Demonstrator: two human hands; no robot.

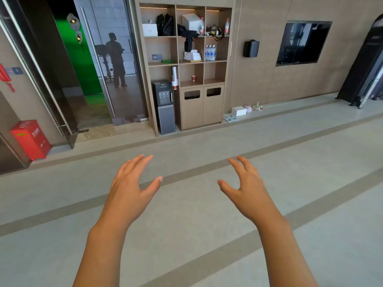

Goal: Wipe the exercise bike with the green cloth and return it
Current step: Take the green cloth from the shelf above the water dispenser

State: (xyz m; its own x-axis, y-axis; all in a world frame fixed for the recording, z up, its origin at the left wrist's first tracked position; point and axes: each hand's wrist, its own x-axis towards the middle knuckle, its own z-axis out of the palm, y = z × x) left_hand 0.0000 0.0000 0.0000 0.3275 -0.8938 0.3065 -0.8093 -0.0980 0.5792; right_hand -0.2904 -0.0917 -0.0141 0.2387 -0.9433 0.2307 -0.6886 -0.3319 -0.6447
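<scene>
Left hand: left hand (132,183) held out over the pale grey floor (207,235), fingers spread and relaxed, holding nothing.
Right hand: right hand (246,187) likewise out in front, fingers loosely apart, empty.
Green cloth: small flat green cloth (169,61) lying on a middle shelf of the tall wooden shelving unit (228,59), left compartment, well apart from both hands; likely its storage spot, either not yet fetched or already returned.
Exercise bike: not directly in view; only a dim bike shape reflected in the dark glass door (116,69) beside a reflected standing figure.
Neighbours on the shelves: stack of folded white towels (192,55) in the compartment just right of the cloth, clear water bottles (210,52) beyond that.
Posture: both arms forward with free palms, probably presented to the camera at the start or end of the job.
Stage: cannot tell which end of the task from this view alone.
</scene>
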